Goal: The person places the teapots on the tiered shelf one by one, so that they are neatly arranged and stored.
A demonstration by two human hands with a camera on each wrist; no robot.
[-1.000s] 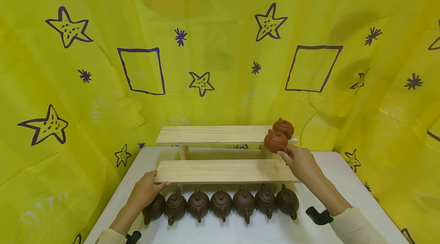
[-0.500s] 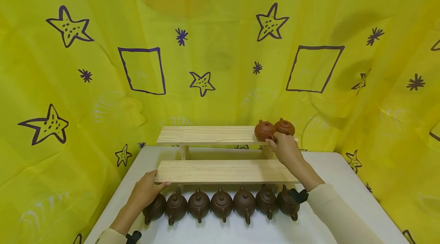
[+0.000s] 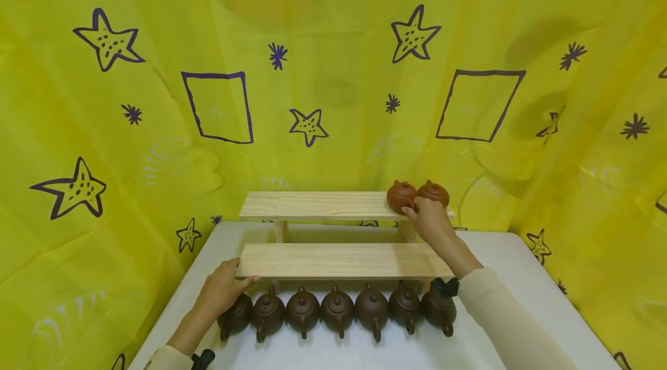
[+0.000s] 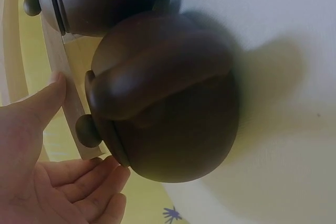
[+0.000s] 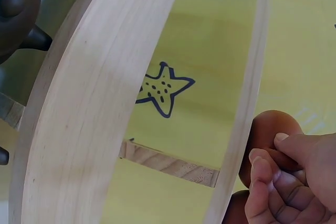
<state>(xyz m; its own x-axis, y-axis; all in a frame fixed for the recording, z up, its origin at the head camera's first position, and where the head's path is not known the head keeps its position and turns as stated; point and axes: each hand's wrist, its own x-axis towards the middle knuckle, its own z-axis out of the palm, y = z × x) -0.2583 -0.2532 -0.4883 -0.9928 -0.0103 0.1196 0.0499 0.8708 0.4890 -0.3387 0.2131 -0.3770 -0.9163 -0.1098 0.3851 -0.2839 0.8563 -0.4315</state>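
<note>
My right hand (image 3: 431, 222) pinches the handle of a reddish-brown teapot (image 3: 400, 197) at the right part of the upper wooden shelf (image 3: 312, 204). In the right wrist view, thumb and fingers meet at this teapot's (image 5: 266, 127) handle. A second reddish teapot (image 3: 435, 190) stands just right of it, partly hidden behind my hand. With the left hand (image 3: 221, 292) I hold the left end of the lower shelf board (image 3: 339, 260). The left wrist view has the thumb and fingers on either side of the board's end, close to a dark teapot (image 4: 178, 145).
Several dark brown teapots (image 3: 303, 307) line up before the lower shelf on a white table (image 3: 323, 355), handles toward me. The leftmost is partly covered by my left hand. A yellow curtain (image 3: 333, 69) with drawn stars closes off the back and sides.
My right hand has carried the reddish teapot left and back, from in front of the upper shelf onto it, beside the other. In the last half second it has barely moved. The left hand stays put.
</note>
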